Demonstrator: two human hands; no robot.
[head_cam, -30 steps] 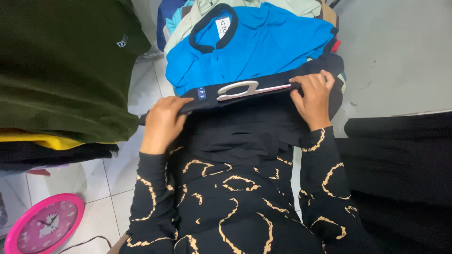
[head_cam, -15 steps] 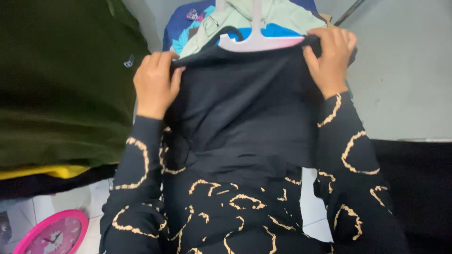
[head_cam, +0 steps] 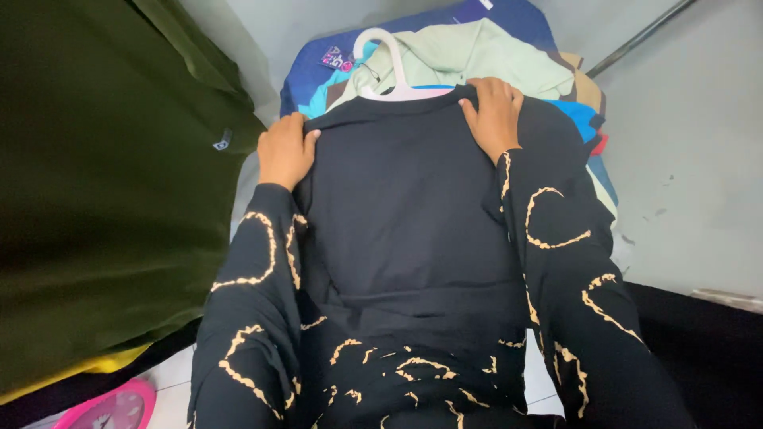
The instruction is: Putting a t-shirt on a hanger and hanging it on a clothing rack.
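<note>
Both hands lie flat and open on the shoulders of a black shirt (head_cam: pixel 413 206) on a white hanger (head_cam: pixel 391 67), the left hand (head_cam: pixel 284 149) and right hand (head_cam: pixel 493 111) each with loose grip closing on nothing, atop a pile of folded clothes (head_cam: pixel 469 48) (dark green garment (head_cam: pixel 103 183) alongside).

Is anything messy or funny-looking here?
A bit. The black shirt on the white hanger lies flat under both hands, but the clothes pile beneath is rumpled and uneven. A pink clock sits on the floor, an odd place for one.
</note>
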